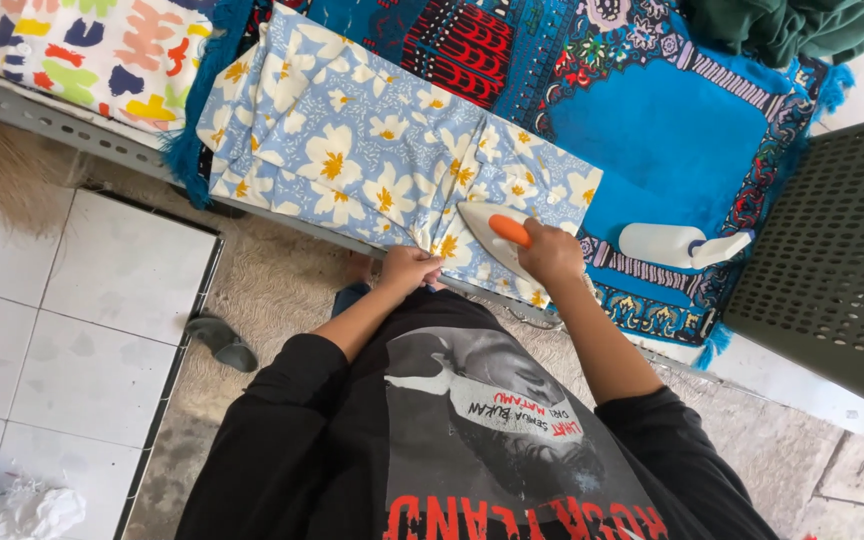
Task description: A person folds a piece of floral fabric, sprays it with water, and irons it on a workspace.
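View: head camera looking straight down past the person's black printed shirt to a raised work surface and the tiled floor beside it.

Right hand: the right hand is closed around the orange handle of a white electric iron with a pointed soleplate; fingers wrapped fully over the grip.

Iron: it rests flat on the near edge of the cloth, tip pointing toward the person's left.

Left hand: the left hand pinches the near hem of the garment, fingers drawn together on the fabric, just beside the iron's tip.

Garment: a light blue cotton garment printed with white and yellow flowers lies spread across the surface, its near edge hanging slightly over the rim.

Underlay: a bright blue patterned mat with red and dark borders and a fringed edge covers the surface under the garment.

Spray bottle: a white plastic spray bottle lies on its side on the mat, to the right of the iron, apart from it.

Basket: a dark grey perforated plastic basket stands at the right edge of the view.

Other cloth: a white fabric with multicoloured shapes lies at upper left; a dark green bundle at upper right.

Floor: a grey sandal sits on the rough grey mat below the surface.
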